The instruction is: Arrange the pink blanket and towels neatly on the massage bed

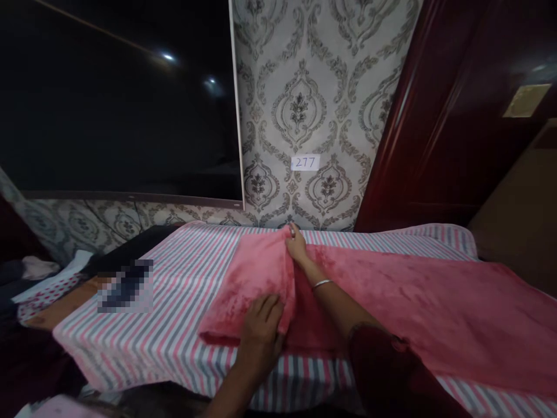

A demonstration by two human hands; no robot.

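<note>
A pink fleece cloth (418, 302) lies across a table covered with a pink, grey and white striped sheet (174, 302). Its left part is folded over into a flap (252, 278). My left hand (261, 325) lies on the near edge of that flap, fingers curled over the fold. My right hand (296, 244) reaches to the far edge and pinches the cloth's fold there. A silver bangle (322, 284) sits on my right wrist, and a dark red sleeve covers the forearm.
A patterned grey wall with a paper label reading 277 (305, 162) stands behind the table. A large dark screen (117, 98) hangs at the left. A dark red wooden door (456, 116) is at the right. Clothes (43, 278) lie piled at the left.
</note>
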